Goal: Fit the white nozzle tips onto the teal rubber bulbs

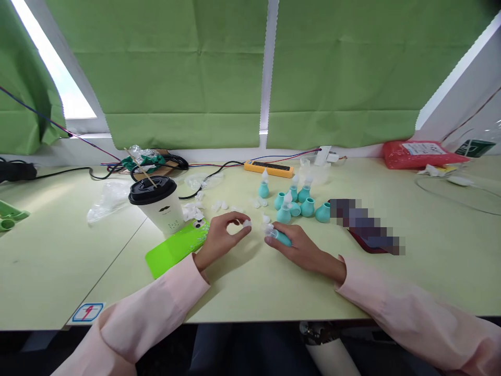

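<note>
in the head view, a small translucent piece [247, 223] is pinched between thumb and forefinger of the left hand [224, 235], its grip nearly closed. a teal bulb [283, 238] is held at its clear tip in the closed grip of the right hand [299, 246], just above the surface [250, 292], near the teal bulbs [307, 207].

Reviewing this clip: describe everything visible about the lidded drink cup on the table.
The cup is white and looks like paper, with a glossy black lid that seems plastic. A thin, pale stick pokes up through the lid. A small black moustache-like mark and dark green specks show on its side. It stands upright on the table, lid on, its base right by the green phone; whether they touch is unclear. Neither hand touches it. Its contents are hidden.
</note>
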A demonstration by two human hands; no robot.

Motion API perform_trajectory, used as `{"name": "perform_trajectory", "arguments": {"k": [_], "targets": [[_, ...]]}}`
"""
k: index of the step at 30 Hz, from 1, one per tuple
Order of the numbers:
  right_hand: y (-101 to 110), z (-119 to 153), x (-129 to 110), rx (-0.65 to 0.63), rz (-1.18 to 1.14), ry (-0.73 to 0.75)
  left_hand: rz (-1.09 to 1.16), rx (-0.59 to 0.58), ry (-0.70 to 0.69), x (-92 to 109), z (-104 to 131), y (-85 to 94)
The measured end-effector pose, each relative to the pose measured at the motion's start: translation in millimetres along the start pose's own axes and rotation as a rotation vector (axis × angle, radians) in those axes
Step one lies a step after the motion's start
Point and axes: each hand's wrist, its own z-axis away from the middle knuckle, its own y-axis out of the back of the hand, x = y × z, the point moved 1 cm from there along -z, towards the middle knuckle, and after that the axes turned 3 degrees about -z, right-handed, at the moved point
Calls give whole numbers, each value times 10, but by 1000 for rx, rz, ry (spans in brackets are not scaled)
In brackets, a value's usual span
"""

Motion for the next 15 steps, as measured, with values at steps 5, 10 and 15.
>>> {"name": "perform_trajectory", "arguments": {"k": [5,10,15], "targets": [[-54,11,28,30,343,95,511,-90,278,24,25,-8],[-95,17,70,74,459,142,660,-128,368,-76,37,-88],[-160,47,73,113,582,123,673,-97,402,-109,44,-115]]}}
